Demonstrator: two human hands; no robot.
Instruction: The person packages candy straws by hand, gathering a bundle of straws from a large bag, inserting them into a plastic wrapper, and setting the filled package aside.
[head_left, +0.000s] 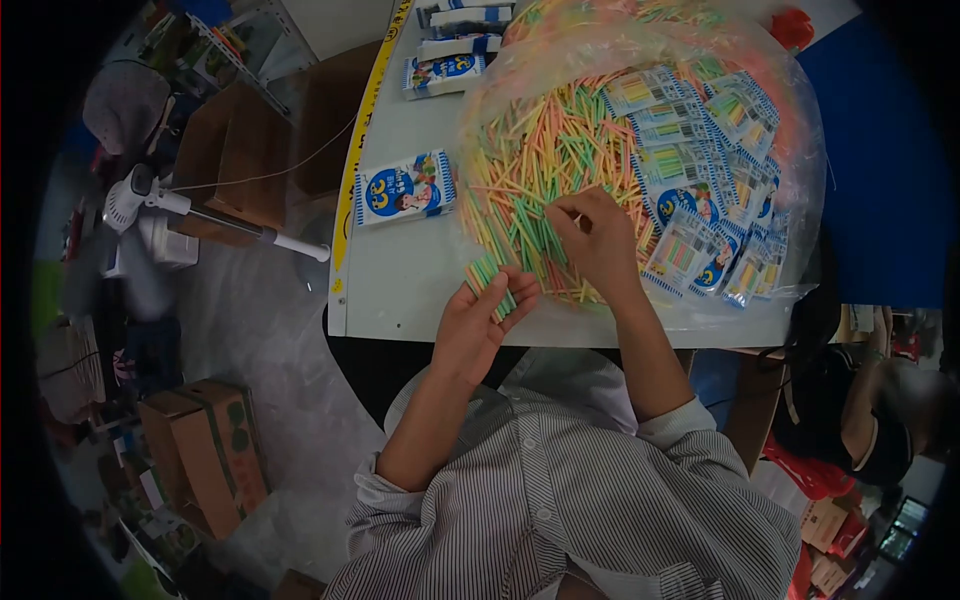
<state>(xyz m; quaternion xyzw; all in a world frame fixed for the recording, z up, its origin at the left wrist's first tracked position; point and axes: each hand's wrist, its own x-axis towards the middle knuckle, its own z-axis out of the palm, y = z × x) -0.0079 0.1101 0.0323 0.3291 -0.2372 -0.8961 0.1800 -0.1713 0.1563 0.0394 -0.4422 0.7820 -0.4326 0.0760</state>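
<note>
Left hand (470, 322) around stick bundle (484, 279), right hand (605, 248) over pile (560, 130)

The sticks (535, 235) are coloured green, yellow, orange and pink, and green and yellow are repeated in the bundle (487, 283). The packets (405, 190) are printed in blue and white, with blue-striped edges and yellow lettering on a blue disc. The table (400, 265) is surfaced in white and edged with a yellow strip (362, 140) lettered in black, while the shirt (610, 485) is patterned with fine dark and pale stripes.
</note>
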